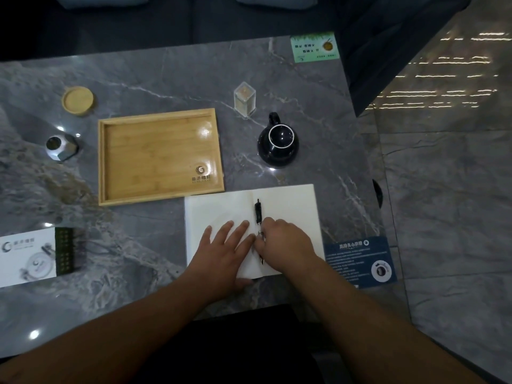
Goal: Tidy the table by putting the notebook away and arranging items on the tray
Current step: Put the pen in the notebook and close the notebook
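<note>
Bare forearms point(144, 325), dark clothing point(235, 356).

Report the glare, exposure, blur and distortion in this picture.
Head view: dim overall; glare on the wooden tray, far right corner, and in spots on the marble table; notebook pages washed out white; table edges bow from the wide lens; right hand pinching the pen looks slightly soft.

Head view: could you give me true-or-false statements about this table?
The notebook lies open, a pen along its fold. True.
The black cup sits in the tray. False: it sits on the table, right of the tray.
The left hand lies flat on a page; the right hand grips the pen. True.
The wooden coaster lies on the notebook. False: it lies on the table, beyond the tray's far left corner.
</note>
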